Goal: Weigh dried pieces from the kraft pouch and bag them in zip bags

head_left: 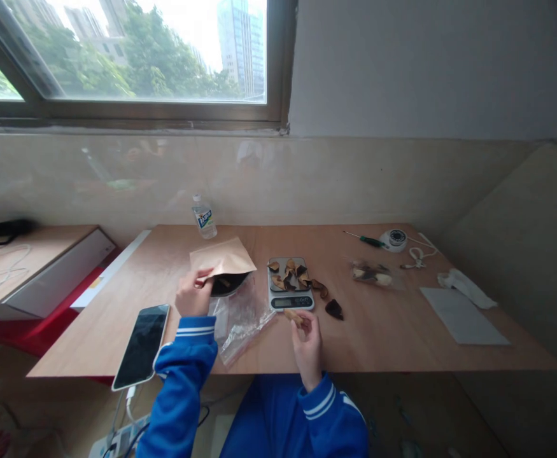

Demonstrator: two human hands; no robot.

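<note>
My left hand [195, 292] grips the edge of a brown paper pouch [223, 256], whose mouth gapes toward me and shows a dark inside. Between the fingers and thumb of my right hand [308, 346] is a tan dried slice [295, 317], just in front of a small digital kitchen scale [278, 302]. Several brown dried slices [290, 273] lie on the scale's plate. One curled slice [320, 289] rests at the scale's right side, and a dark piece [334, 310] lies on the table nearby. A clear plastic bag [240, 324] is spread below the pouch.
A smartphone [142, 346] with a cable overhangs the front edge. A water bottle [205, 217] stands at the back. To the right are a clear packet [372, 273], a screwdriver [368, 240], a white round device [395, 240], a grey sheet [464, 318] and a white cloth [468, 287].
</note>
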